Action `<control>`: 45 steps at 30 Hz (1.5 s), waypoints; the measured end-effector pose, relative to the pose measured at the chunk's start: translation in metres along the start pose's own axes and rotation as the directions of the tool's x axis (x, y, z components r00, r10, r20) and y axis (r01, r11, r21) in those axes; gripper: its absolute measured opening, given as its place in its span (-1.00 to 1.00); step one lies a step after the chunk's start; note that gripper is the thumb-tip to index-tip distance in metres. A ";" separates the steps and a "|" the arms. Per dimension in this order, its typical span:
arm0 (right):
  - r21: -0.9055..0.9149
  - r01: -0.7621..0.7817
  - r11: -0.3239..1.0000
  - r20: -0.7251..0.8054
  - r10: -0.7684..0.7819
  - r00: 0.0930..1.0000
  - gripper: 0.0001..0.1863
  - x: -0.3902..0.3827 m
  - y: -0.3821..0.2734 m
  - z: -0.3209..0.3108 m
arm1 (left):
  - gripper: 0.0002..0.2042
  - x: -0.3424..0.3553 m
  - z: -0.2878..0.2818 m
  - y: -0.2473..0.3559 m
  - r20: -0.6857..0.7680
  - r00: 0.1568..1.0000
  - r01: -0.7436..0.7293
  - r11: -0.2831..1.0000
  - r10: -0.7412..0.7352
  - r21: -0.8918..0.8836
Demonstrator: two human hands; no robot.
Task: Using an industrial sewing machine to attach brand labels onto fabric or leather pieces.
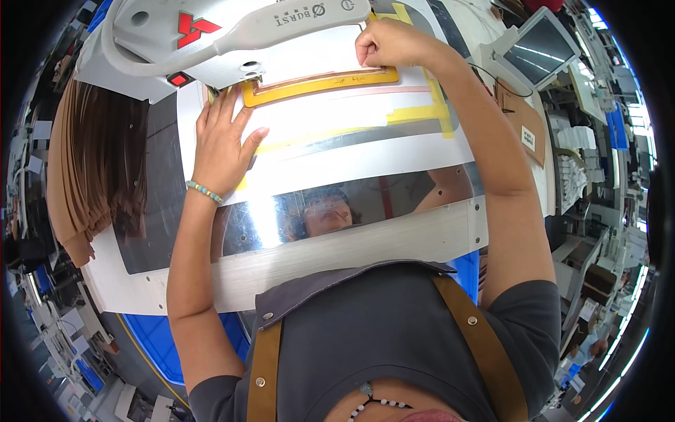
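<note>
A long, narrow yellow frame [320,92] lies on a white sheet [316,151] under the machine, with a thin brown strip [309,79] along its inner edge. My left hand [223,137] rests flat with fingers spread, its fingertips beside the frame's left end. At the right end, my right hand [394,46] is closed, thumb and fingers pinched together just above the brown strip. Whatever those fingers may hold is hidden. Yellow tape [422,112] runs across the sheet.
A white machine head [148,42] with a curved grey arm [295,32] overhangs the work. Brown hanging strips [81,169] are stacked at left. A shiny metal plate [380,204] lies nearer me. On the right stands a screen [538,53]; a blue bin [155,344] sits below.
</note>
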State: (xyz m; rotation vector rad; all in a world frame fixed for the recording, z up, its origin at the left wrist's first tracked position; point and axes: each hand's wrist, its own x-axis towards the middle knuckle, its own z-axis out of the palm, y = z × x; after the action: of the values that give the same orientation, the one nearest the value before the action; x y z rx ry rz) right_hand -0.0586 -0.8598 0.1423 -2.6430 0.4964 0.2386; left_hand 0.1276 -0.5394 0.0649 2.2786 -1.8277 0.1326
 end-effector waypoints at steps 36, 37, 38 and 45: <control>0.100 0.417 0.903 -0.509 -0.314 0.801 -0.61 -0.027 -0.047 0.053 | -0.73 -0.031 -0.103 -0.097 -0.442 0.892 0.124 0.992 -0.095 0.038; 0.120 0.382 0.916 -0.554 -0.258 0.791 -0.64 -0.034 -0.046 0.052 | -0.75 -0.037 -0.127 -0.120 -0.483 0.861 0.228 0.969 -0.158 0.090; 0.110 0.396 0.912 -0.559 -0.272 0.783 -0.64 -0.039 -0.038 0.052 | -0.77 -0.039 -0.148 -0.142 -0.515 0.832 0.318 0.938 -0.206 0.138; 0.128 0.415 0.901 -0.714 -0.207 0.669 -0.69 -0.034 -0.028 0.049 | -0.79 -0.063 -0.180 -0.267 -0.439 0.798 0.601 0.600 -0.412 0.529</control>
State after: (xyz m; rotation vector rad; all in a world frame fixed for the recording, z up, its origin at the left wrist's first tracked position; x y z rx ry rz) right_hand -0.0833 -0.8035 0.1180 -2.3946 0.2423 -0.9044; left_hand 0.3854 -0.3848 0.1971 2.9444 -0.9778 1.0819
